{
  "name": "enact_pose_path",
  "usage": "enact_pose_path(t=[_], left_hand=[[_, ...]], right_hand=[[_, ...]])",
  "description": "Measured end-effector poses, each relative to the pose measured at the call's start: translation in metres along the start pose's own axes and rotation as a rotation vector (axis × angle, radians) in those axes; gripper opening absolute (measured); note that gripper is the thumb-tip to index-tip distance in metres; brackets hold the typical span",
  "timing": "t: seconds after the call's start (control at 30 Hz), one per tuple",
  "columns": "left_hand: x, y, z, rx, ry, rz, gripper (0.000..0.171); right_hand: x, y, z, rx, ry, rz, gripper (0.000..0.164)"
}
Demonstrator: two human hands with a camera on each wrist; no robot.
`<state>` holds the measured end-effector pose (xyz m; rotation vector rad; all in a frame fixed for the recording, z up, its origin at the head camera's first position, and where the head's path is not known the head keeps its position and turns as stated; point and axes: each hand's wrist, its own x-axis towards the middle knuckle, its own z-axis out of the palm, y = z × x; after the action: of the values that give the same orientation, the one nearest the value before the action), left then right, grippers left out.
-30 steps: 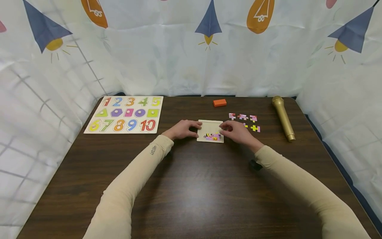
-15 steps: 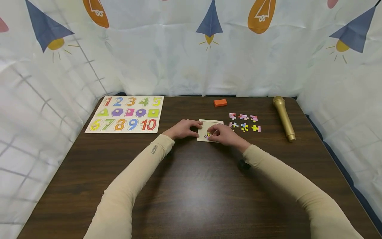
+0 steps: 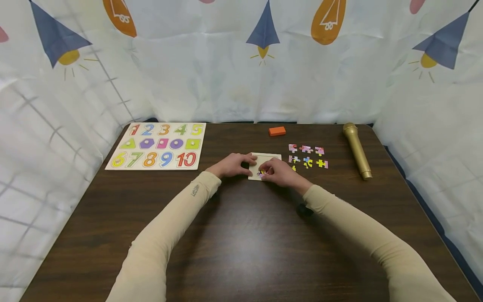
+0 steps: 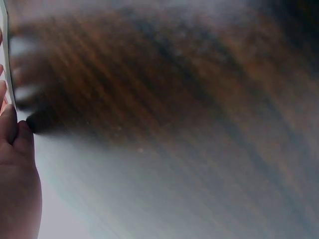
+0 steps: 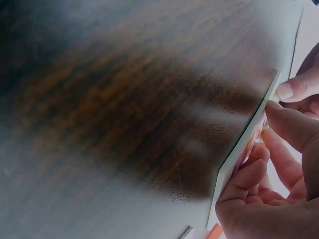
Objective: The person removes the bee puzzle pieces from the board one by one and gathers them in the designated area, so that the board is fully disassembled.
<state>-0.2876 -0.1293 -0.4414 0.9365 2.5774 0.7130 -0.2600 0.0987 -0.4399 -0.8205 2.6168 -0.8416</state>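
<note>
A small pale puzzle tray (image 3: 266, 155) lies at mid-table, its lower strip holding pink, yellow and purple pieces. My left hand (image 3: 234, 165) grips the tray's left edge with thumb and fingers. Over the lower middle of the tray, my right hand (image 3: 281, 172) pinches a small puzzle piece (image 3: 263, 172), mostly hidden by the fingers. The right wrist view shows the right hand (image 5: 279, 169) with fingertips low over the tray's front rim (image 5: 244, 137), and the left thumb (image 5: 294, 89) at its far end. In the left wrist view only part of the left hand (image 4: 17, 164) appears.
Several loose puzzle pieces (image 3: 306, 149) lie in rows right of the tray. An orange block (image 3: 277, 131) sits behind it. A gold microphone (image 3: 357, 151) lies at the far right, and a number puzzle board (image 3: 155, 146) at the back left. A patterned curtain (image 3: 226, 75) encloses the table.
My right hand has moved left from the tray's right side to its lower middle, uncovering loose pieces at the right. My left hand has stayed at the left edge.
</note>
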Motion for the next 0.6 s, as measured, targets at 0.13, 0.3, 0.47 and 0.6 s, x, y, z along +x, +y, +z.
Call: enact_pose_path(t=[0.13, 0.3, 0.47, 0.6], left_hand=[[-0.0001, 0.0008, 0.0001, -0.013, 0.003, -0.001, 0.047], [-0.0004, 0.002, -0.0001, -0.026, 0.004, -0.007, 0.046], [-0.0004, 0.0014, -0.0001, -0.024, 0.005, -0.014, 0.046], [0.0002, 0.0002, 0.0004, -0.021, 0.004, -0.012, 0.046]], right_hand=[[0.0, -0.0011, -0.0004, 0.016, 0.0, 0.011, 0.027], [0.0003, -0.001, -0.0001, 0.051, 0.015, 0.013, 0.026], [-0.0002, -0.0012, -0.0005, 0.047, 0.008, 0.02, 0.027], [0.0002, -0.0004, -0.0004, 0.03, -0.009, 0.029, 0.028]])
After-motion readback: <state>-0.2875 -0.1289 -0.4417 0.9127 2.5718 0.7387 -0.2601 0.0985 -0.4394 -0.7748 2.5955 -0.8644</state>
